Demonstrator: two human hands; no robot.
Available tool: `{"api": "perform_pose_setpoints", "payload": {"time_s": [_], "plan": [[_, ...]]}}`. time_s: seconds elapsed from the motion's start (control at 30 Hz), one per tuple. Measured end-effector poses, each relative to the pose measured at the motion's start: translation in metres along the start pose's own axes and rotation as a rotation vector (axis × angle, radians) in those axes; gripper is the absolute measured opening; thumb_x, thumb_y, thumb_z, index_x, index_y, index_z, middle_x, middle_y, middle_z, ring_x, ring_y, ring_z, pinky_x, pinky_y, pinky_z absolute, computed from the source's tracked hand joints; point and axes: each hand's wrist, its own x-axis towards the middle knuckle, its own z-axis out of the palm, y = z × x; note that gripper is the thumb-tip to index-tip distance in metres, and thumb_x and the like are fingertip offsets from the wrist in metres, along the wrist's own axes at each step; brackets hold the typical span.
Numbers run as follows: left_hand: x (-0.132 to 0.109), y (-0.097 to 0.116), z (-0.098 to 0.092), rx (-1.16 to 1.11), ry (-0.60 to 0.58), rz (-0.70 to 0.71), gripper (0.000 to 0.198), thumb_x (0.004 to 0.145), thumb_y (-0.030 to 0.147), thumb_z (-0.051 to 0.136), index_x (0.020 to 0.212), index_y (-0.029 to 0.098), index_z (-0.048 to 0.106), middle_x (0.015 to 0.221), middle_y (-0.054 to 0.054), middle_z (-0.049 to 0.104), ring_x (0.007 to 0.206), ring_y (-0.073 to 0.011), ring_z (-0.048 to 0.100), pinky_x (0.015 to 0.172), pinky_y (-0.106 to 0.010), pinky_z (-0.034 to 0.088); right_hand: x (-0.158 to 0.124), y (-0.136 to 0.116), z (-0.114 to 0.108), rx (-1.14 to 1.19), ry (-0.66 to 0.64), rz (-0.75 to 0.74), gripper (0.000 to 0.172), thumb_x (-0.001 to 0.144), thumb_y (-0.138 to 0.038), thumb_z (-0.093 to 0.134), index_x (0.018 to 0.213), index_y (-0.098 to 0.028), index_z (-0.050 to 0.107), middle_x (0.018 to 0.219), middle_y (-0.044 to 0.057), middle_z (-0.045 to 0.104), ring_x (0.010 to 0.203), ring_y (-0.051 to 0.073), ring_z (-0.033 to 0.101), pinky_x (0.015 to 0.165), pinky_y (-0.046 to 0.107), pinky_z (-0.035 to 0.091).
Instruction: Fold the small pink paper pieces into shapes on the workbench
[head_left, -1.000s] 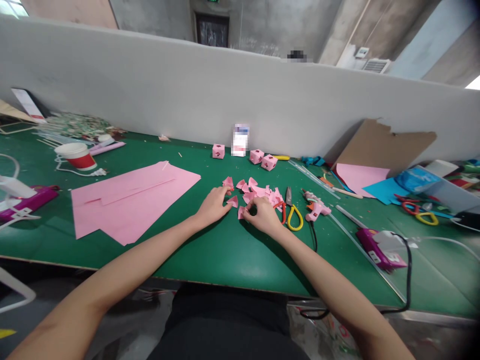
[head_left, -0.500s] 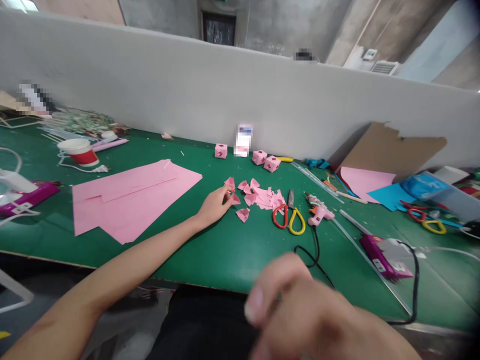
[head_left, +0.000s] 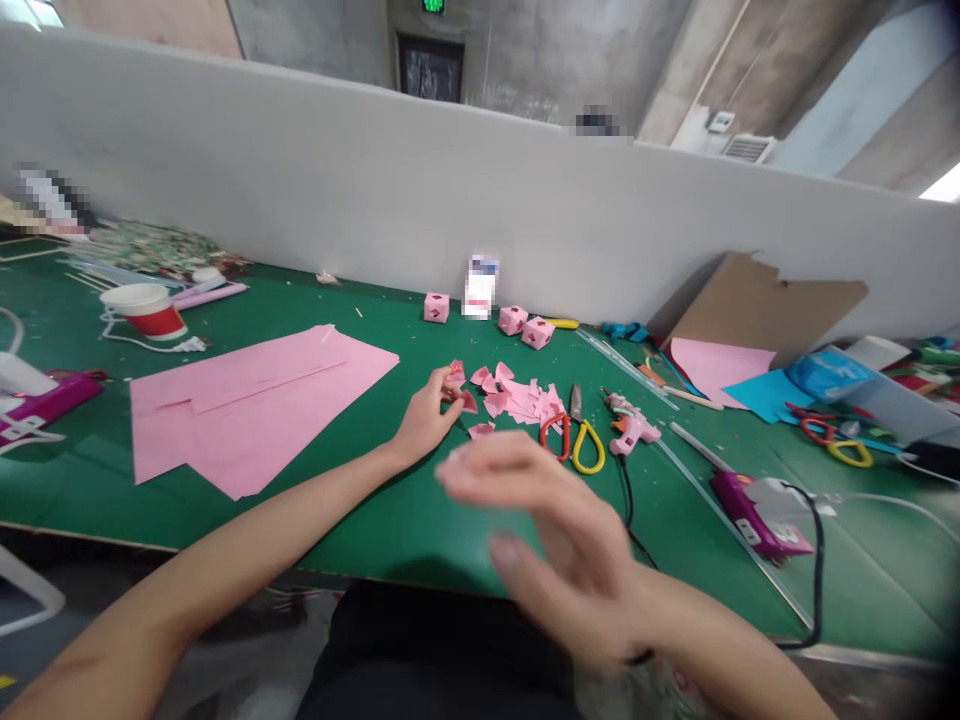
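Note:
My left hand point(head_left: 429, 415) rests on the green table at the left edge of a group of pink paper pieces, its thumb and fingers closed on a small folded pink paper piece point(head_left: 456, 373). Another folded piece lies just under the fingertips. Several more folded pieces point(head_left: 495, 402) and a heap of pink paper scraps point(head_left: 526, 400) lie to the right. Nearer the camera, my right hand point(head_left: 555, 530) hangs above the table, blurred, with thumb and fingers apart and nothing between them. It partly covers one folded piece point(head_left: 481, 430).
Scissors point(head_left: 589, 445) and a pink glue gun point(head_left: 634, 430) lie right of the scraps. Pink paper cubes point(head_left: 436, 308) stand near the partition. Large pink sheets point(head_left: 262, 410) and a paper cup point(head_left: 154, 315) are at left. A purple power strip point(head_left: 757, 520) sits at right.
My right hand has moved forward and left from the front edge, and its fingers now show spread. My left hand stays at the paper pieces. The view has shifted slightly.

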Motion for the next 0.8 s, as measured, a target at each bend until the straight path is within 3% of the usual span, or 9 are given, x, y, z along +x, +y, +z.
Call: {"api": "perform_pose_setpoints", "payload": {"time_s": [0.1, 0.17, 0.27, 0.43, 0.5, 0.57, 0.67, 0.8], "plan": [[-0.002, 0.006, 0.001, -0.05, 0.017, 0.013, 0.039, 0.087, 0.021, 0.057, 0.124, 0.019, 0.044, 0.092, -0.003, 0.065, 0.082, -0.0143, 0.068, 0.078, -0.029, 0.056, 0.015, 0.068, 0.034, 0.056, 0.087, 0.117, 0.033, 0.094, -0.022, 0.045, 0.123, -0.03, 0.059, 0.124, 0.007, 0.061, 0.119, 0.023, 0.056, 0.104, 0.045, 0.047], [-0.003, 0.011, 0.0, -0.069, 0.01, 0.035, 0.036, 0.089, 0.023, 0.057, 0.122, 0.017, 0.045, 0.091, -0.003, 0.064, 0.08, -0.0136, 0.068, 0.078, -0.029, 0.056, 0.008, 0.109, 0.05, 0.0, 0.152, 0.21, 0.03, 0.093, -0.021, 0.047, 0.119, -0.025, 0.061, 0.122, 0.01, 0.06, 0.118, 0.024, 0.055, 0.103, 0.047, 0.046], [-0.004, 0.017, 0.0, -0.085, -0.038, 0.039, 0.034, 0.09, 0.027, 0.057, 0.12, 0.017, 0.047, 0.098, -0.006, 0.068, 0.081, -0.0145, 0.07, 0.079, -0.03, 0.056, -0.009, 0.145, 0.057, -0.078, 0.128, 0.289, 0.03, 0.093, -0.021, 0.049, 0.121, -0.022, 0.06, 0.121, 0.011, 0.062, 0.117, 0.025, 0.055, 0.102, 0.047, 0.045], [-0.006, 0.024, -0.002, -0.119, -0.163, 0.008, 0.032, 0.089, 0.025, 0.057, 0.12, 0.019, 0.052, 0.101, -0.006, 0.074, 0.092, -0.0197, 0.071, 0.091, -0.038, 0.053, -0.019, 0.151, 0.046, -0.292, -0.004, 0.261, 0.026, 0.095, -0.025, 0.048, 0.117, -0.02, 0.062, 0.114, 0.01, 0.066, 0.112, 0.026, 0.054, 0.1, 0.045, 0.044], [-0.007, 0.027, -0.003, -0.094, -0.175, -0.007, 0.03, 0.089, 0.022, 0.056, 0.119, 0.021, 0.052, 0.096, -0.003, 0.075, 0.09, -0.0189, 0.071, 0.092, -0.038, 0.052, -0.019, 0.146, 0.036, -0.471, -0.104, 0.317, 0.026, 0.095, -0.026, 0.048, 0.115, -0.017, 0.062, 0.113, 0.013, 0.065, 0.113, 0.028, 0.053, 0.099, 0.045, 0.044], [-0.008, 0.028, -0.003, -0.073, -0.169, -0.02, 0.027, 0.088, 0.02, 0.054, 0.115, 0.021, 0.053, 0.092, -0.001, 0.075, 0.087, -0.0176, 0.071, 0.091, -0.036, 0.052, -0.022, 0.141, 0.025, -0.698, -0.209, 0.45, 0.032, 0.093, -0.03, 0.052, 0.119, -0.013, 0.06, 0.119, 0.018, 0.06, 0.116, 0.033, 0.051, 0.095, 0.047, 0.044], [-0.007, 0.028, -0.003, -0.065, -0.147, -0.017, 0.023, 0.088, 0.018, 0.052, 0.111, 0.021, 0.053, 0.089, -0.001, 0.075, 0.085, -0.0171, 0.071, 0.089, -0.035, 0.052, -0.035, 0.135, 0.009, -0.996, -0.266, 0.705, 0.046, 0.091, -0.041, 0.056, 0.126, -0.011, 0.054, 0.121, 0.024, 0.056, 0.118, 0.042, 0.048, 0.089, 0.054, 0.044], [-0.007, 0.025, -0.002, -0.079, -0.13, -0.005, 0.022, 0.088, 0.018, 0.052, 0.11, 0.021, 0.052, 0.091, -0.001, 0.075, 0.084, -0.0162, 0.071, 0.089, -0.035, 0.052, -0.055, 0.134, 0.0, -1.128, -0.312, 0.922, 0.055, 0.091, -0.057, 0.049, 0.117, -0.009, 0.055, 0.113, 0.025, 0.054, 0.105, 0.044, 0.055, 0.076, 0.053, 0.048]]}}
